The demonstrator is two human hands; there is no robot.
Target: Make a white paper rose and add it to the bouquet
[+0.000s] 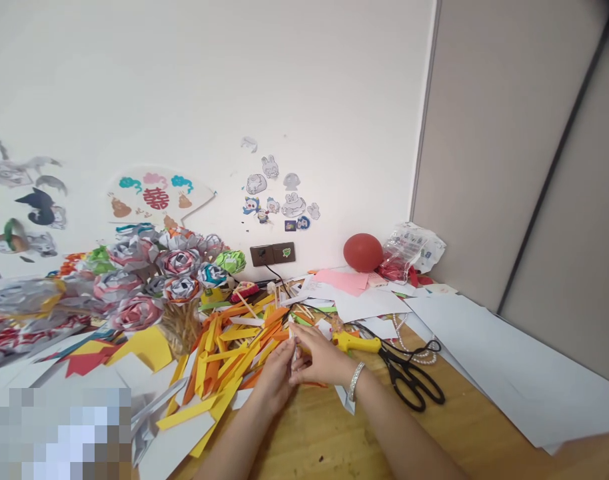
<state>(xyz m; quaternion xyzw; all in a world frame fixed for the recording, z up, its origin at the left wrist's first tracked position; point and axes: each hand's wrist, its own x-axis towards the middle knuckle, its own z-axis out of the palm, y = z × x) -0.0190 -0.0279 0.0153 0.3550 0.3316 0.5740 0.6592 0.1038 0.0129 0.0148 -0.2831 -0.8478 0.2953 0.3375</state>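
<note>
Beside balloon (pixel 363 253), clear packaging (pixel 410 248), left hand (pixel 277 375) and right hand (pixel 312 352) pinching 1 white strip (pixel 292 331) (grip closed)

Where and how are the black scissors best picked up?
Probably by the loop handles of the scissors, coming from the lower right: the loops lie flat and exposed, pointing that way, while the blades disappear by the yellow tool.
</note>
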